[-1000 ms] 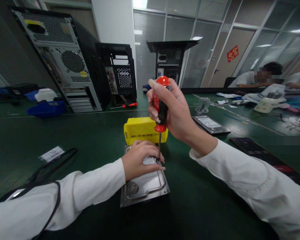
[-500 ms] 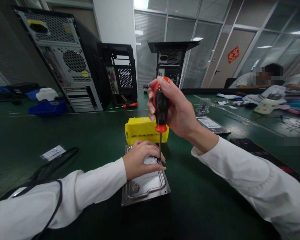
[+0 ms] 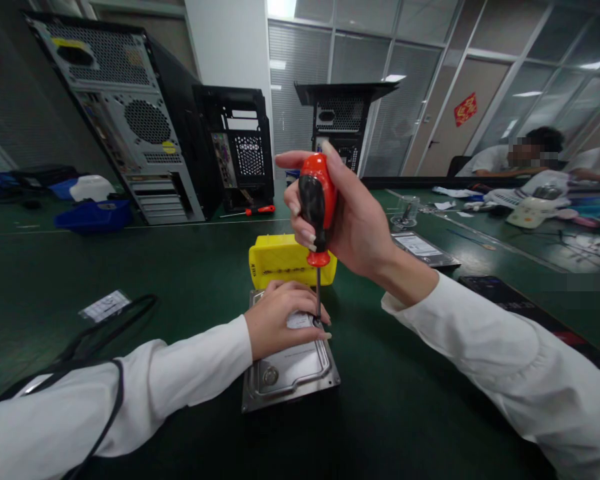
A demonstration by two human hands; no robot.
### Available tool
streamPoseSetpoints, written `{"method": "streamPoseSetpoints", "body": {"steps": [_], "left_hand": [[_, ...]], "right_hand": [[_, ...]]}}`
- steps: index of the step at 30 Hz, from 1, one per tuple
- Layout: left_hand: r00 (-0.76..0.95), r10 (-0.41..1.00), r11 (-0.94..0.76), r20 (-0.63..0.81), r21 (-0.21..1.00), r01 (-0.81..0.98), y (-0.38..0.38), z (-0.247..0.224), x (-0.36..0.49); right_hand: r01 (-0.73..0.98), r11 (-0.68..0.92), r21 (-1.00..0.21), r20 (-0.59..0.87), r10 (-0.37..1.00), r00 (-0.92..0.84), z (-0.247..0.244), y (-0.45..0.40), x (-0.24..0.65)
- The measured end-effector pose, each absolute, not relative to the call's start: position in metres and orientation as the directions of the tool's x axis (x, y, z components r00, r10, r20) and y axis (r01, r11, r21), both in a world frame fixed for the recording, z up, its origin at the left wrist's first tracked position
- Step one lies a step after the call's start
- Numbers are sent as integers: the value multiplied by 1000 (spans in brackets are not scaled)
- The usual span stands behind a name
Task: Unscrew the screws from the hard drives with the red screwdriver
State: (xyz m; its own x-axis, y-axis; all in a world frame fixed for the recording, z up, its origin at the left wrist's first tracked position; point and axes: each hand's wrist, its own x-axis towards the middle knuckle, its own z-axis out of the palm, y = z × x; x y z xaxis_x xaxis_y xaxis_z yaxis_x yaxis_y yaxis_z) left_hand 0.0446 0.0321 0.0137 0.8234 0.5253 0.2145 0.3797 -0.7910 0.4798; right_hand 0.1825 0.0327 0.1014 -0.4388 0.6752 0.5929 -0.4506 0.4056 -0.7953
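Observation:
A silver hard drive (image 3: 295,367) lies on the green table in front of me, label side up. My left hand (image 3: 280,320) rests flat across its upper part, thumb apart from the fingers, covering much of the label. My right hand (image 3: 353,213) grips the red and black handle of a screwdriver (image 3: 316,200), its index finger pointing off to the left. The shaft stands nearly upright, its tip at the drive's right edge between my left thumb and fingers. Whether a screw sits under the tip is hidden. Just behind the drive, a yellow bin (image 3: 275,257) holds small dark pieces, probably screws.
Computer cases (image 3: 150,120) stand along the back. A second screwdriver (image 3: 260,211) lies before them, and a blue bin (image 3: 94,217) at left. To the right are another hard drive (image 3: 425,249), a clear cup (image 3: 406,210) and a dark flat box (image 3: 500,293). People sit far right.
My right index finger has lifted off and stretched left, and the handle has turned, showing more red. The screwdriver tip and my left hand stay in place.

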Motion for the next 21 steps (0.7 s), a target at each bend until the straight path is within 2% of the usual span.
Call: {"method": "streamPoseSetpoints", "body": {"steps": [4,10,14,21], "left_hand": [[820,532,-784,210,489,383,31,15,44],[821,531,-785,211,488,382,31,15,45],[803,544,-786,244,483,386,31,12,44],[747,574,-763,336,550,340,30,9,42]], "right_hand": [[-449,384,-807,574,687,-445,101,34,183],[-435,488,-756,646,663,-379,97,35,178],[-435,456,-776,615,700,-363,97,33,178],[-413,382,-827,553,685,-475,103,30,186]]}}
